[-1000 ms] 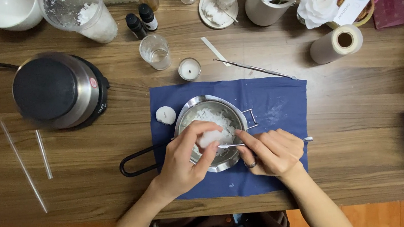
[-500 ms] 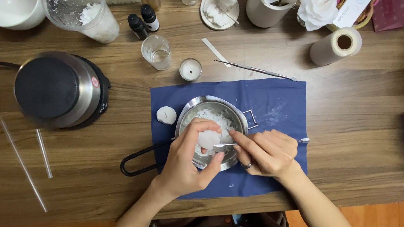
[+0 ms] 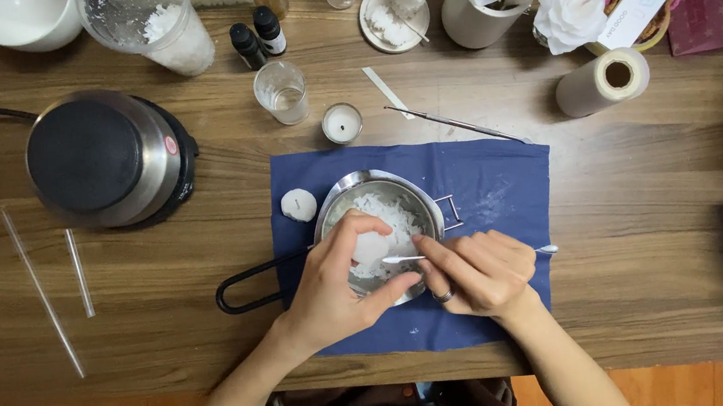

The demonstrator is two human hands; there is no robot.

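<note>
White wax is the thing in hand here: a rounded, chalky lump of wax (image 3: 372, 247) sits pinched in the left hand (image 3: 335, 291), fingers curled over it from above and thumb pressed in from the near side, so that grip is clamped on the lump. It hangs just above the small steel pot (image 3: 381, 232), a shiny round pan with a looped black handle (image 3: 250, 288) sticking out to its left and flaky white shavings (image 3: 385, 209) heaped inside. The right hand (image 3: 479, 271), a ring on one finger, is closed pencil-fashion round a thin metal tool (image 3: 403, 259) whose tip touches the lump over the pot. The pot stands on a dark blue cloth (image 3: 494, 185), dusted with pale crumbs, spread on the wood-grain counter (image 3: 648, 200). Just left of the pot on the cloth lies a small white candle (image 3: 297, 204); beyond the pot stand a tealight (image 3: 341, 124) and a clear glass (image 3: 280, 92). Well left of the pot sits a round electric hotplate (image 3: 102, 159), steel-sided with a matte black top.
</note>
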